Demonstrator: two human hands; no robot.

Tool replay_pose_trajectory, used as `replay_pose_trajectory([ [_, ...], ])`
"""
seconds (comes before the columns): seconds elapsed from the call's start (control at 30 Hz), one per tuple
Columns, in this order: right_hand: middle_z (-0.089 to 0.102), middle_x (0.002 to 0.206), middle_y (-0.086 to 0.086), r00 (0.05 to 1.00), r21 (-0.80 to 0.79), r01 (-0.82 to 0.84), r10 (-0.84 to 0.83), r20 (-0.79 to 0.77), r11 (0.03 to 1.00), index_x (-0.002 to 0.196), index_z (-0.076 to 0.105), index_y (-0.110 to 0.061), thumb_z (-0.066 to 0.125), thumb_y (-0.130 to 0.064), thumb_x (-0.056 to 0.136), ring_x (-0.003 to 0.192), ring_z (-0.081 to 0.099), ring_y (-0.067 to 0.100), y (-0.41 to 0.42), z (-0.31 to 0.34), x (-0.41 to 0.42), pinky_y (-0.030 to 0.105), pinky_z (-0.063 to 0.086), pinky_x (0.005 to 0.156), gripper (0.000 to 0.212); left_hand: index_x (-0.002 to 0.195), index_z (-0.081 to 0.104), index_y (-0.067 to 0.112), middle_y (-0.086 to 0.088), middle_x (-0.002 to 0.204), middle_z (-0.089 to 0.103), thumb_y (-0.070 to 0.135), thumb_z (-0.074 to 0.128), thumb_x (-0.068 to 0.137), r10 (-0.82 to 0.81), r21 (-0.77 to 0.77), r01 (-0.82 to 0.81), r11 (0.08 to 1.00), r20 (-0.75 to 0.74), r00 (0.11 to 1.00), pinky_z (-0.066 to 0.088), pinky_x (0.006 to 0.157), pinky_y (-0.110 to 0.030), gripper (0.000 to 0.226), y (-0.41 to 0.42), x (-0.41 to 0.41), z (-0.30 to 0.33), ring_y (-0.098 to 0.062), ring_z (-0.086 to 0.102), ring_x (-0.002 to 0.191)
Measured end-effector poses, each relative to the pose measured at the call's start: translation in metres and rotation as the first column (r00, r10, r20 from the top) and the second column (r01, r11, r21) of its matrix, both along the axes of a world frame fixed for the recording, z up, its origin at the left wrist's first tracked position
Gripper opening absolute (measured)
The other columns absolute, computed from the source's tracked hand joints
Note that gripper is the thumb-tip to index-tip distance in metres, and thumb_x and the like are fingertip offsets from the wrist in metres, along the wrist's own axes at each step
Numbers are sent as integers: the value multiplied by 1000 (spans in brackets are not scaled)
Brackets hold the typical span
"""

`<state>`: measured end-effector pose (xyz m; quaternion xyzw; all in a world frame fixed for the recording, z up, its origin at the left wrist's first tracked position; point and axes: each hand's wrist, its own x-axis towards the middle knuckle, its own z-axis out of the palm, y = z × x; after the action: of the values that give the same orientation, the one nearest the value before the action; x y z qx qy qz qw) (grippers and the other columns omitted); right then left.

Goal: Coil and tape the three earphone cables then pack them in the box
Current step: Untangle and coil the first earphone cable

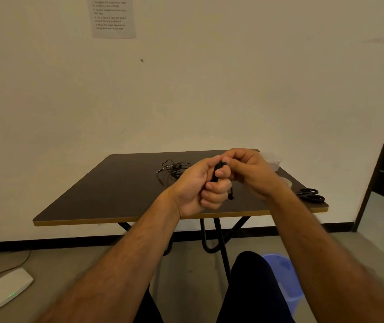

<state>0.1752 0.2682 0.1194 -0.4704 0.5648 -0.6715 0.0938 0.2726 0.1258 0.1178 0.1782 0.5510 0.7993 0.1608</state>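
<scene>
Above the dark table (116, 194), my left hand (200, 185) is closed into a fist around a coiled black earphone cable (219, 170); a short end with its plug hangs below the fist. My right hand (249, 171) pinches the top of that same coil with its fingertips. A loose tangle of black earphone cables (173, 169) lies on the table behind my left hand. A clear plastic box (272, 160) stands at the far right corner. Black scissors (311, 195) lie near the right edge, with a roll of clear tape (285, 181) partly hidden behind my right wrist.
The table stands against a pale wall with a printed sheet (113, 17) on it. A blue bin (284, 280) is on the floor under the table's right side. A white router (4, 290) with cables lies on the floor at the left. A dark doorway is at the right.
</scene>
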Motion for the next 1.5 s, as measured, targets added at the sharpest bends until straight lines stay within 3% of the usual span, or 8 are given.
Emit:
replay_pose_trajectory([
  [0.17, 62, 88, 23, 996, 17, -23, 22, 89, 1000, 97, 73, -9, 60, -28, 92, 78, 56, 32, -11, -26, 13, 42, 48, 76, 23, 70, 47, 20, 9, 50, 30, 39, 32, 98, 101, 149, -86, 985, -92, 991, 16, 38, -19, 37, 2, -2, 7, -8, 14, 43],
  [0.33, 61, 73, 10, 986, 74, 66, -76, 147, 995, 101, 66, 2, 49, -16, 101, 61, 58, 14, -15, -41, 27, 28, 52, 57, 25, 73, 43, 18, 6, 53, 28, 38, 24, 105, 306, 166, -283, 945, -133, 943, 18, 40, -21, 42, -2, -5, 11, -6, 23, 41],
  [0.53, 68, 79, 7, 973, 96, 61, -81, 218, 993, 103, 69, -11, 47, -21, 102, 64, 67, 19, -18, -40, 43, 27, 54, 54, 24, 68, 40, 18, 7, 49, 27, 36, 25, 104, 448, 288, -398, 871, -130, 885, 12, 40, -21, 43, -4, -7, 11, -5, 21, 38],
  [0.67, 71, 79, 8, 929, 82, 117, -138, 342, 990, 118, 55, -11, 46, -28, 104, 60, 68, 22, -27, -42, 52, 30, 54, 52, 23, 72, 39, 17, 6, 52, 28, 37, 25, 106, 547, 322, -490, 810, -117, 829, 20, 39, -20, 42, -1, -9, 10, -7, 23, 41],
  [0.9, 69, 77, 12, 892, 15, 193, -182, 414, 981, 109, 54, -8, 37, -32, 106, 59, 62, 21, -35, -43, 64, 32, 51, 53, 30, 74, 44, 17, 4, 57, 32, 42, 28, 106, 611, 387, -537, 749, -89, 787, 49, 69, -32, 44, 3, -13, 6, -12, 34, 50],
  [1.13, 71, 77, 12, 896, -59, 164, -124, 427, 985, 100, 57, -10, 45, 2, 95, 65, 65, 20, -31, -34, 64, 30, 52, 55, 18, 76, 45, 16, 0, 58, 42, 42, 28, 106, 637, 387, -570, 724, -58, 769, 52, 81, -40, 44, -3, -14, 4, -16, 49, 54],
  [1.3, 73, 84, 12, 870, -173, 95, 3, 494, 980, 101, 56, -10, 58, 0, 93, 68, 69, 18, -36, -36, 64, 28, 55, 57, 13, 77, 45, 16, -4, 63, 53, 45, 27, 106, 643, 412, -573, 708, -41, 765, 50, 86, -42, 44, -4, -14, 1, -21, 63, 63],
  [1.5, 69, 75, 9, 915, -39, 369, -356, 188, 928, 95, 60, -6, 72, -10, 87, 59, 62, 15, -42, -46, 64, 28, 51, 53, 16, 73, 46, 18, 2, 55, 42, 47, 31, 104, 644, 416, -581, 700, -14, 765, 45, 57, -29, 45, -5, -11, 1, -12, 43, 46],
])
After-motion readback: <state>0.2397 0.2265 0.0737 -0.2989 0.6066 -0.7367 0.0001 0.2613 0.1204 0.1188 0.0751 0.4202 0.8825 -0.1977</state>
